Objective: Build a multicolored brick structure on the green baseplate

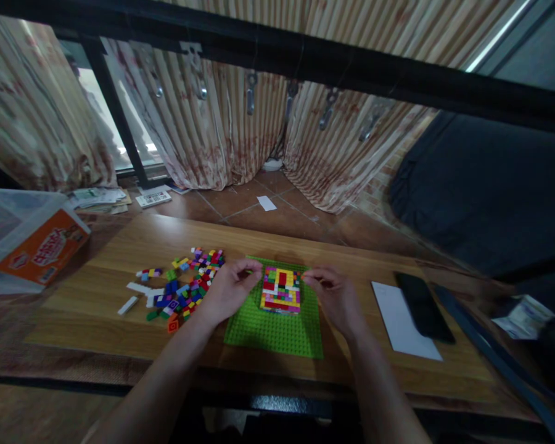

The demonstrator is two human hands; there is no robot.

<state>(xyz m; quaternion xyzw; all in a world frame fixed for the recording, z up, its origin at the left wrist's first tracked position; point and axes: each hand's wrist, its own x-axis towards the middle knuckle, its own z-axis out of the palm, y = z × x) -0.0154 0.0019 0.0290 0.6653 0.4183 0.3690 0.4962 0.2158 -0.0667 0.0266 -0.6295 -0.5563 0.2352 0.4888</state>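
Note:
A square block of toy building bricks (281, 299) in yellow, red, pink and white rises from a green studded baseplate (272, 336). My left hand (234, 288) is beside the block's left edge, its fingers curled and a small gap showing between thumb and index finger. On the other side, my right hand (335, 297) pinches a small orange brick (304, 278) near the block's upper right corner. Left of the baseplate lies a loose pile of mixed-colour bricks (185, 290), with white pieces (128, 305) at its near left. My left forearm passes close to the pile.
The wooden table (97, 327) carries a white sheet (398, 327) and a black phone (424, 307) on the right. A clear plastic tub (23, 240) with an orange label stands at far left. A dark bar (277, 46) with hanging metal clips crosses above, before curtains (240, 135).

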